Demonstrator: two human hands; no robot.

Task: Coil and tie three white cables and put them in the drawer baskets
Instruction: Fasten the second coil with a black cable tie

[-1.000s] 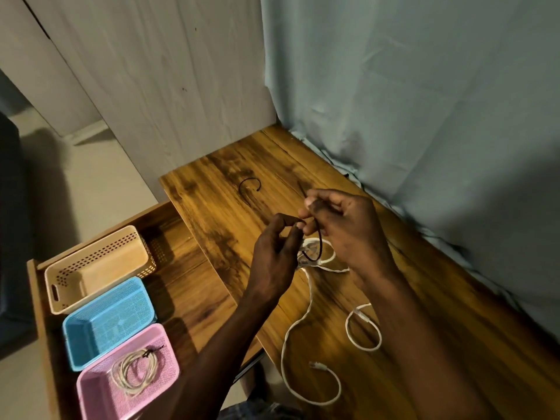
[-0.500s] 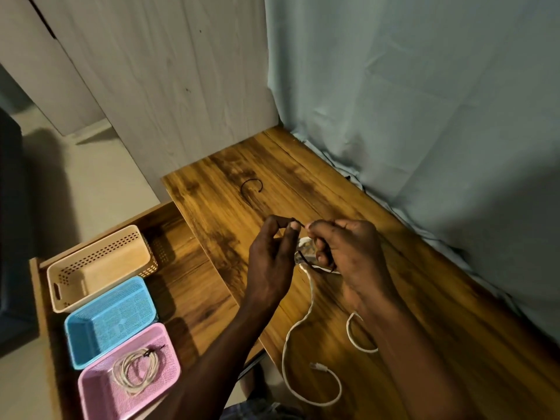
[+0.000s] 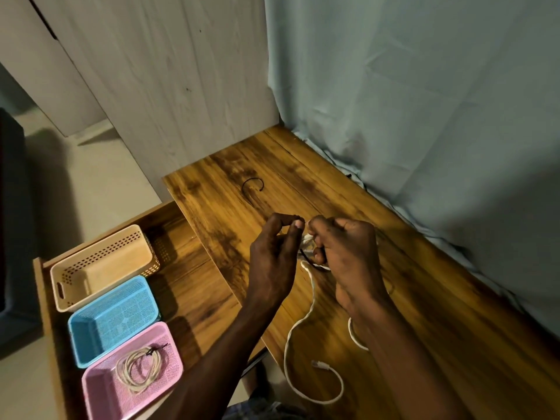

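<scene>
Cable (image 3: 306,322) number two, white, trails loose across the tabletop (image 3: 424,313), its upper end bunched between my hands. Left hand (image 3: 274,256) fingers pinch one end of a thin black tie (image 3: 306,258); right hand (image 3: 348,253) fingers curl round the bunch and the tie. Spare black tie (image 3: 253,184) lies further back. Over in the open drawer (image 3: 194,268), pink basket (image 3: 103,389) holds a tied coil (image 3: 139,369), with blue basket (image 3: 91,334) and beige basket (image 3: 69,277) beside it.
</scene>
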